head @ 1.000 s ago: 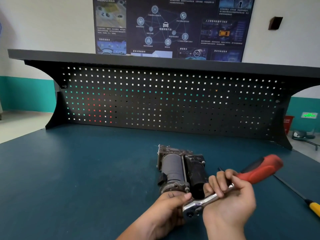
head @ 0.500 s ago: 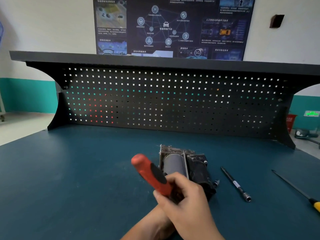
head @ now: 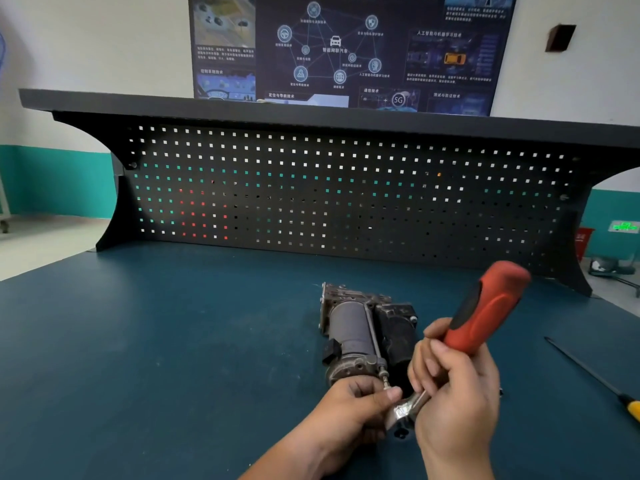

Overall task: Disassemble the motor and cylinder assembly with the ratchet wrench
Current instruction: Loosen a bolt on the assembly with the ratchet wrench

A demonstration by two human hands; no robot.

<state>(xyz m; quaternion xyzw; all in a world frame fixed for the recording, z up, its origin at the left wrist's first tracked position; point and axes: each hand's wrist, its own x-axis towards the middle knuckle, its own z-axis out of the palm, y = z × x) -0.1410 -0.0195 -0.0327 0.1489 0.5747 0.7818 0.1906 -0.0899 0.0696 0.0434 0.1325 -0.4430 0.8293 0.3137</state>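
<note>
The motor and cylinder assembly (head: 360,327) lies on the blue bench, a grey cylinder beside a black motor block, its near end toward me. A long bolt (head: 382,374) sticks out of that near end. My right hand (head: 453,389) grips the ratchet wrench by the lower part of its red and black handle (head: 488,306), which points up and right. The wrench's chrome head (head: 403,412) sits at the bolt's end. My left hand (head: 353,407) holds the chrome head, thumb on top, just in front of the assembly. What is under the head is hidden.
A thin black-shafted screwdriver (head: 592,374) with a yellow handle lies on the bench at the right. The black pegboard back wall (head: 311,195) and its shelf stand behind. The blue bench top (head: 156,341) stretches to the left of the assembly.
The wrench handle swung from the right over to the left, then back to the up-right. My left hand stays at the chrome head. The extension bar seen half a second ago is now hidden.
</note>
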